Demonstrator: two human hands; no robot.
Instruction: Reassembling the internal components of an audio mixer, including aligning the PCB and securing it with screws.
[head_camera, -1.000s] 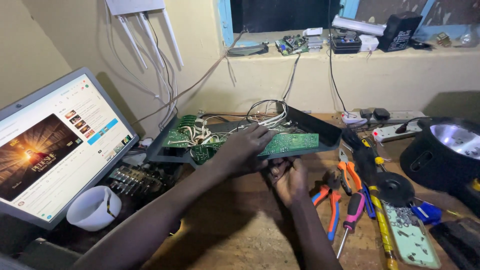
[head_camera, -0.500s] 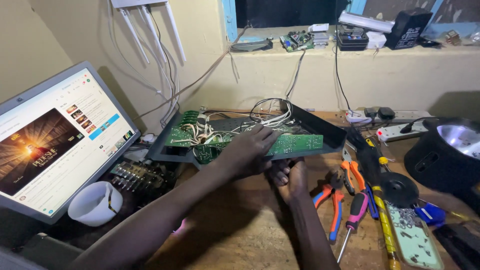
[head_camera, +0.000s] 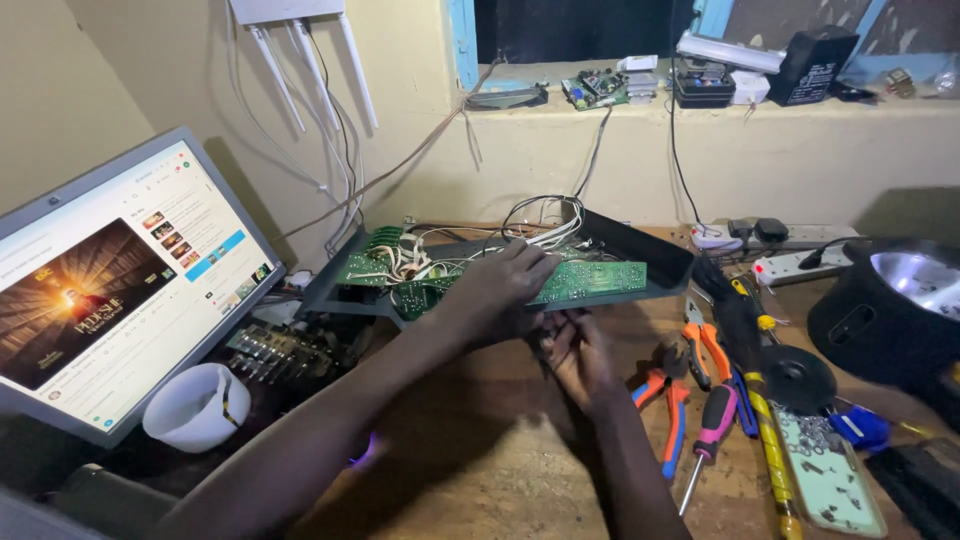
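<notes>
left hand (head_camera: 505, 283) lies palm down on the circuit board (head_camera: 590, 280), fingers spread over the white wires (head_camera: 420, 268) and pressing on the board. right hand (head_camera: 575, 352) sits just under the near edge of the black tray (head_camera: 640, 245) that carries the board, fingers curled against its underside; a full grip cannot be told. the tray is lifted and tilted above the wooden table (head_camera: 480, 470), centre of scene. orange pliers (head_camera: 668, 395) and a pink screwdriver (head_camera: 712, 425) lie near right. a laptop (head_camera: 100, 290) stands left, a white cup (head_camera: 195, 405) just beside it.
</notes>
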